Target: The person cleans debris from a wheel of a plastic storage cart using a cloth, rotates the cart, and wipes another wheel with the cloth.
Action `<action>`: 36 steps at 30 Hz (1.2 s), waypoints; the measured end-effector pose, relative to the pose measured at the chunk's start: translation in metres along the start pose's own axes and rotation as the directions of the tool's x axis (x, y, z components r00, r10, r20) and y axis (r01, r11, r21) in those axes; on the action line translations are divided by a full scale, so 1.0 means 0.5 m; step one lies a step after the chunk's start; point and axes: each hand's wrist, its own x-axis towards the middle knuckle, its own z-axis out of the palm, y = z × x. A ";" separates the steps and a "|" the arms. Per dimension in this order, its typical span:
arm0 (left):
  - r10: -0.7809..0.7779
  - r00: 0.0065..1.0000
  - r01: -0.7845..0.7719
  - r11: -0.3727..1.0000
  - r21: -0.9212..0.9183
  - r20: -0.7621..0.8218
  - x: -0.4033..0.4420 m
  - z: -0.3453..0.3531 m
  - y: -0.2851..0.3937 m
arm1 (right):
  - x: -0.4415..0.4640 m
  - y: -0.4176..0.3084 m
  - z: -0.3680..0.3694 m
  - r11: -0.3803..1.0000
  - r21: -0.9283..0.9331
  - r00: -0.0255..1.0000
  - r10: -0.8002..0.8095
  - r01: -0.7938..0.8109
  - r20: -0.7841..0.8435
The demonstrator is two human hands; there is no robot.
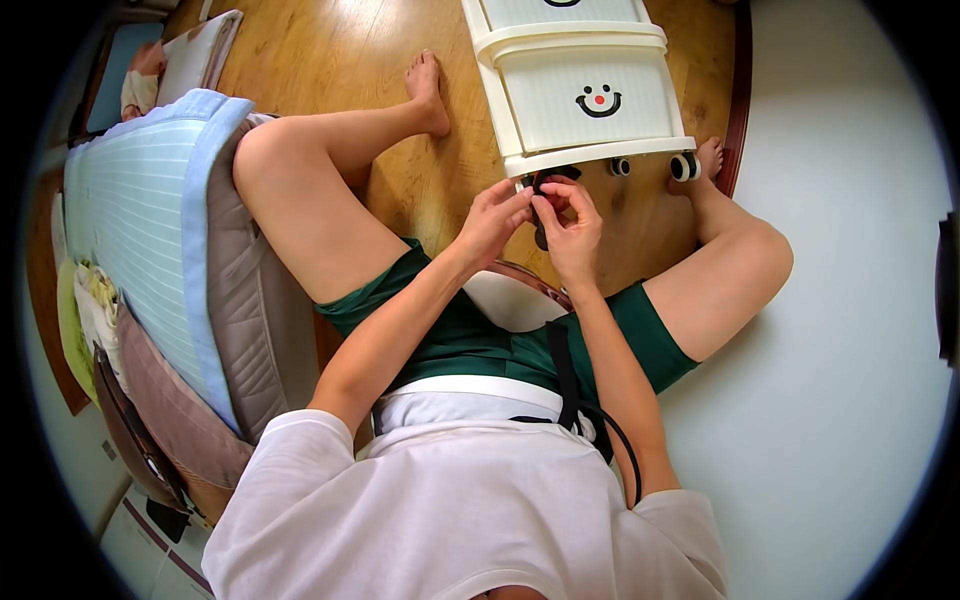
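Note:
A white drawer unit (590,95) with smiley faces on its drawers is in front of me, between my feet. Black-and-white caster wheels (686,167) show along its bottom edge. Both hands meet at its near left corner. My left hand (494,218) has fingers and thumb pinched together at a small dark part (541,236) just under that corner. From the other side, my right hand (570,232) pinches at the same spot, its fingertips close to the left ones. My fingers hide most of the part, so its kind is unclear.
At left stands a bed with a light blue striped mat (145,240); cushions (175,400) lie near it. A white wall (840,250) rises on the right. Wooden floor (330,60) lies ahead. A black cable (632,455) runs by my right arm.

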 end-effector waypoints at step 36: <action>-0.031 0.997 0.044 0.977 0.209 -0.065 -0.003 0.005 -0.001 | -0.023 0.071 -0.031 0.989 0.145 0.991 0.032 -0.013 -0.129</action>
